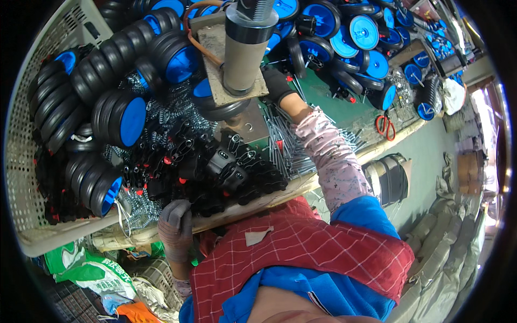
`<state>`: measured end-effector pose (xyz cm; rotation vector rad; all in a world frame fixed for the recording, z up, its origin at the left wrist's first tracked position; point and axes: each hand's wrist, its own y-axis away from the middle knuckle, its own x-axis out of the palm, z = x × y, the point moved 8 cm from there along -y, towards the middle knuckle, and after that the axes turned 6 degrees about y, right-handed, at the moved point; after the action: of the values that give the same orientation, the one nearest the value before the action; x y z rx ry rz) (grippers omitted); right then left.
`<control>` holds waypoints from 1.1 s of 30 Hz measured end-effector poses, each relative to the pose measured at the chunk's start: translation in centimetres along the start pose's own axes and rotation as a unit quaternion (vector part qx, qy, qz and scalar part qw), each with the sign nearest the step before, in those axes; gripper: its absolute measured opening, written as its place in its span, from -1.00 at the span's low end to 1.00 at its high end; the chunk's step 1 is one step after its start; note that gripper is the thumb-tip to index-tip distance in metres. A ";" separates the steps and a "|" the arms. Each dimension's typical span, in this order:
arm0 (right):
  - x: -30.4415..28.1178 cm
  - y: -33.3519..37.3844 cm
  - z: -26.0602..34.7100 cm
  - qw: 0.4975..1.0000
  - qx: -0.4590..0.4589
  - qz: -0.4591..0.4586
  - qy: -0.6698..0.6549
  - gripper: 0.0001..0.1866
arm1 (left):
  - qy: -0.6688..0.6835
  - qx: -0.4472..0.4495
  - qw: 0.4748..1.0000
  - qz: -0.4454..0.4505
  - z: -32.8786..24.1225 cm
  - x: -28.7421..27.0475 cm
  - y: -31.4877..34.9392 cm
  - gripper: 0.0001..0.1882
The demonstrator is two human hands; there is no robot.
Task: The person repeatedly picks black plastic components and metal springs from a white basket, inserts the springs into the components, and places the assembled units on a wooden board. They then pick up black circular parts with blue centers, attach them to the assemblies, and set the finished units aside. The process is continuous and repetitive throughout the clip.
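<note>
My left hand (175,229), in a grey glove, is at the bench's near edge beside a heap of black plastic brackets (223,172). Its fingers look curled in; whatever they hold, if anything, is hidden. My right hand (278,87), in a dark glove, reaches to the right side of a press with a thick metal cylinder (243,56). Its fingertips are hidden by the press. Under the press plate (207,40) sits a black wheel with a blue hub (218,111). Long metal pins (285,145) lie below my right forearm.
A perforated crate (32,177) at the left holds stacked black-and-blue wheels (118,118). Springs (175,107) lie in a pile at its right. More wheels (364,33) crowd the far right. Red-handled scissors (385,126) rest near the bench edge (291,188).
</note>
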<state>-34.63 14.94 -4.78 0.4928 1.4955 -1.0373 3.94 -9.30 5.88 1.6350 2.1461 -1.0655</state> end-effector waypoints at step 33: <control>-6.9 19.3 -23.0 0.751 0.477 -0.213 -0.404 -0.60 | -0.034 0.023 0.999 0.033 -1.0 1.9 -1.6 -0.79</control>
<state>-30.79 45.43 -6.45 0.2951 0.1862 -2.0539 2.05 -7.37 6.13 1.6515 2.0252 -1.1426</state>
